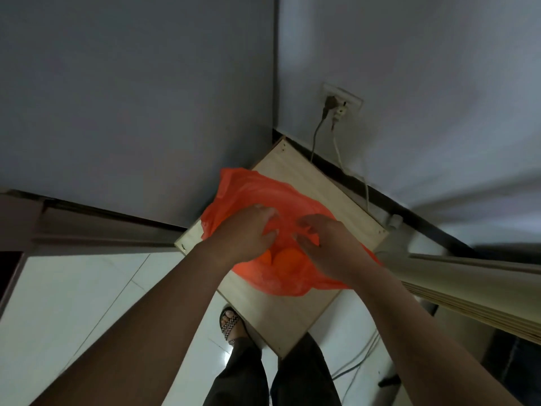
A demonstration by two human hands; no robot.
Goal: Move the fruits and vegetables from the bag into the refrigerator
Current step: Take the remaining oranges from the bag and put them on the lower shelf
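Spreading the thin orange-red plastic bag (248,186) on the pale wooden worktop (307,171) goes best if left hand (248,230) and right hand (325,244), each grip pinching its film, pull apart gently, baring the round orange fruits (288,259) inside without tearing.

Small table (295,315) stands in a corner, on the floor (73,303). Bag (251,189) lies on the table, covering its middle and spilling over the right edge. Left hand (248,230) and right hand (325,244) sit side by side on top of the bag, each gripping its plastic. Fruits (285,259) in the bag, between the wrists. Wall (409,83) behind the table; socket (341,104) on it, above the far corner. Cables (336,148) drop from the socket behind the table. Stacked boards (468,285) right of the table. Foot (231,323) on the floor, just beside the table's near edge.
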